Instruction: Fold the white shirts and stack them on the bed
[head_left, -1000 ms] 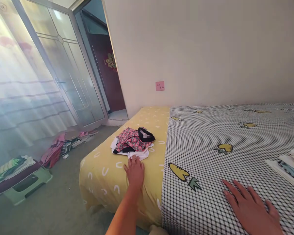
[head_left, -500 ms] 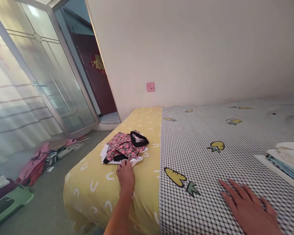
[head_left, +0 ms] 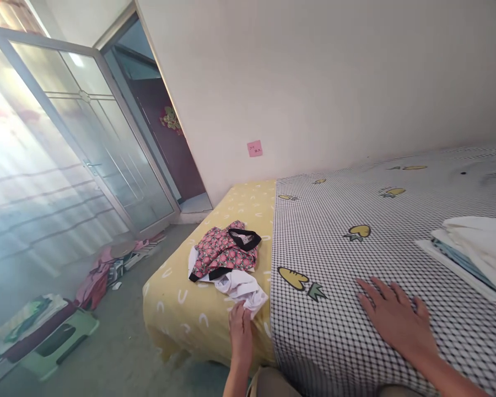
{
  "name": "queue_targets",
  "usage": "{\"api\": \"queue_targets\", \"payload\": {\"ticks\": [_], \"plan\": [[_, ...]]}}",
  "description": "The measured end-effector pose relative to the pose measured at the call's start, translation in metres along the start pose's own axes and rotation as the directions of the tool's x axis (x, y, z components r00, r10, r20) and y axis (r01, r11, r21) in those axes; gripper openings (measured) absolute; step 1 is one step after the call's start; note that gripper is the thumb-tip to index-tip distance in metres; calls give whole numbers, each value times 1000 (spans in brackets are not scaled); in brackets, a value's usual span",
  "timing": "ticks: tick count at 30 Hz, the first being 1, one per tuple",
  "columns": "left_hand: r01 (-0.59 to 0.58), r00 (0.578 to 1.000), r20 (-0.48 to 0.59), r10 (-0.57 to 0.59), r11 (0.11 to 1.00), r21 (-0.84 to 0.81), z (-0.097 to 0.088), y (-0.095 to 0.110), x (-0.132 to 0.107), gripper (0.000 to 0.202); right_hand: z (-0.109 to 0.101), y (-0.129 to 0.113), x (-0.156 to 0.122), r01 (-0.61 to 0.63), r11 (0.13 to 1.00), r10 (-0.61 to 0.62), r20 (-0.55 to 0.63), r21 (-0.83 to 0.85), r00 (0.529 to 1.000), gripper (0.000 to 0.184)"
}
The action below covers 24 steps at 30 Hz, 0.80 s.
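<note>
My left hand (head_left: 241,325) is closed on the near edge of a white garment (head_left: 242,288), which stretches out from under a pink patterned garment (head_left: 225,249) with black trim. Both lie crumpled on the yellow part of the bed cover (head_left: 177,314). My right hand (head_left: 399,317) rests flat with its fingers spread on the black-and-white checked cover (head_left: 326,342), holding nothing. To its right lies a stack of folded clothes (head_left: 475,248), white and blue, partly cut off by the frame edge.
A green plastic stool (head_left: 62,342) with folded cloths on it stands on the floor at the left. Pink bags and piled items (head_left: 103,270) lie along the curtain. A glass door (head_left: 95,132) stands ajar, and a pink note (head_left: 255,148) sticks to the wall.
My left hand has pulled the white garment toward me and to the right, out from beneath the patterned one. My right hand still lies flat on the checked cover. The view has tilted.
</note>
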<state>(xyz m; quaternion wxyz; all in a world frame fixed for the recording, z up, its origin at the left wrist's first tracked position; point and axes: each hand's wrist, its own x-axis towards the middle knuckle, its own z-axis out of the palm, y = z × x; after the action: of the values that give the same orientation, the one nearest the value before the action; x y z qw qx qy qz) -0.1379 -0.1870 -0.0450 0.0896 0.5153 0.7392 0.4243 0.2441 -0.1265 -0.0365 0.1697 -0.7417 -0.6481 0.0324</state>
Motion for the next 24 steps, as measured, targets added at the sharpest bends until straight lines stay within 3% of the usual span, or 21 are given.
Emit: {"api": "queue_targets", "payload": {"ticks": [5,8,10,12,13,15,17,18,21,24], "plan": [[43,998,63,-31,982,-183,1,30,-52,47,-9,-10,-4,-14,1000,14,22,-13,1000,71],[-3,976,210,57,969,-248,-3,61,-69,41,-13,-13,-7,-10,1000,10,22,-14,1000,74],[-103,925,342,165,976,-192,-10,78,-68,37,-14,-13,-8,2,1000,-2,24,1,1000,75],[-216,879,401,257,966,-144,-22,89,-53,41,-12,-11,-8,3,1000,-4,21,13,1000,76],[-263,882,374,285,958,-111,-29,91,-41,46,-11,-10,-8,7,1000,-7,16,15,1000,76],[-298,935,210,284,954,35,-45,90,-10,54,-6,-6,-6,21,1000,-21,-2,14,1000,76],[-201,979,15,203,947,250,-60,86,24,62,-1,-2,-4,36,999,-36,-28,18,999,75],[-133,989,-16,146,937,324,-67,83,41,69,2,-1,-3,41,999,-40,-42,19,998,75],[9,997,71,-35,941,339,-78,73,86,83,8,2,0,46,999,-45,-73,3,996,73],[28,987,149,-66,970,242,-80,72,129,57,8,1,0,43,998,-47,-99,-42,994,71]]}}
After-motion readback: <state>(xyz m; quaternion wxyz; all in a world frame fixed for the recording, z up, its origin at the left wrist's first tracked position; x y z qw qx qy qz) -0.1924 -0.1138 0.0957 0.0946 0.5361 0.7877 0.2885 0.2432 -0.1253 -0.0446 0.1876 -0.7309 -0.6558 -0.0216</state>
